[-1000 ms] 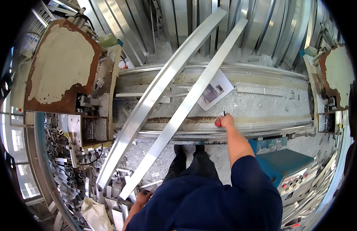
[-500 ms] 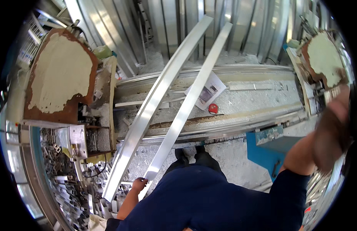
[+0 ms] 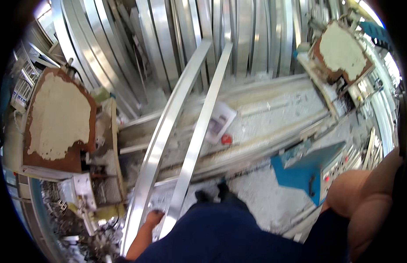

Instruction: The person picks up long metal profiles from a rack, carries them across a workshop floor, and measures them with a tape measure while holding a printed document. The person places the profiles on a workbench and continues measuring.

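Observation:
Two long silvery metal profiles lean across the machine bed: a wider channel-like profile (image 3: 170, 115) on the left and a narrower flat-faced bar (image 3: 198, 140) on the right. My left hand (image 3: 155, 217) is low between their near ends, slightly left of the narrower bar. Its fingers look curled but are blurred, and I cannot tell whether they touch the bar. My right arm is raised at the right edge, bent at the elbow, its hand out of view.
Behind the bed (image 3: 273, 103) stand many upright metal profiles (image 3: 157, 44). A printed sheet (image 3: 227, 115) and red tape measure (image 3: 226, 139) lie on it. Machine heads (image 3: 58, 118) (image 3: 344, 52) flank both ends. A blue panel (image 3: 295, 177) stands right; metal offcuts (image 3: 76, 239) pile lower left.
The view has swung, so the bed and machine heads appear tilted. My left hand shows apart from the narrower bar's edge. My right hand has gone out at the right edge.

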Available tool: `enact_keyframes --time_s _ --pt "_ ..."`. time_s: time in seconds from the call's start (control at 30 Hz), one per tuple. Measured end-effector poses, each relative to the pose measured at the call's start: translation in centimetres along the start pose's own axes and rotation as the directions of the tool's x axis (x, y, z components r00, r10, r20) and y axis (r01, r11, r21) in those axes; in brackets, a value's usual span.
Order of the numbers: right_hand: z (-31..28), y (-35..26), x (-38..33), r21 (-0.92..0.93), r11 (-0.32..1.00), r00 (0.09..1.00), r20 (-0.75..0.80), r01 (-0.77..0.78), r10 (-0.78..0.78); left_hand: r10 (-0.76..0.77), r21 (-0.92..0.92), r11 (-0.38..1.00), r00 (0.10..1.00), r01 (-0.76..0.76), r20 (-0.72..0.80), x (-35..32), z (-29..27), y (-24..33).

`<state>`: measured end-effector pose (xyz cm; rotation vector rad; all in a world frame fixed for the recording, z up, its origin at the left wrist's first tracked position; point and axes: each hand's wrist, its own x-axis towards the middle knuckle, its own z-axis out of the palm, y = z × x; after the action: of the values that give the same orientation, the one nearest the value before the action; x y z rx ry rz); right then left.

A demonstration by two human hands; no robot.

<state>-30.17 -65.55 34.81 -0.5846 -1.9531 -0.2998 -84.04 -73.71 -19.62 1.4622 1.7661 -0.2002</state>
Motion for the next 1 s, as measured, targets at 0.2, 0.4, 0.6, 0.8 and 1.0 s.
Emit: enact_keyframes --time_s 0.2,0.4,0.6,0.8,1.0 --pt "-7.7 1.7 0.8 0.023 0.999 0.991 -0.133 0.024 -0.021 0.043 0.05 0.998 0.999 -0.044 0.032 3.0 -0.8 10.1" --pt "-13.6 3.9 -0.4 0.12 0.991 0.93 -0.356 -0.053 0.093 0.317 0.308 0.923 0.91 -0.231 -0.268 3.2 -23.7 28.7" --pt "-12.8 7.9 -1.1 0.259 0.965 0.901 -0.425 0.029 0.087 0.407 0.416 0.899 0.615 -0.138 -0.675 -1.6 -46.0 40.8" --pt "-7.6 2.3 -3.4 0.373 0.924 0.896 -0.434 0.087 0.09 0.607 0.55 0.725 -0.009 0.413 -0.794 -15.3 -69.6 41.4" --pt "-8.9 4.2 -4.0 0.207 0.978 0.955 -0.293 0.009 0.054 0.304 0.331 0.853 -0.132 -0.404 -0.944 -23.6 -69.0 46.0"
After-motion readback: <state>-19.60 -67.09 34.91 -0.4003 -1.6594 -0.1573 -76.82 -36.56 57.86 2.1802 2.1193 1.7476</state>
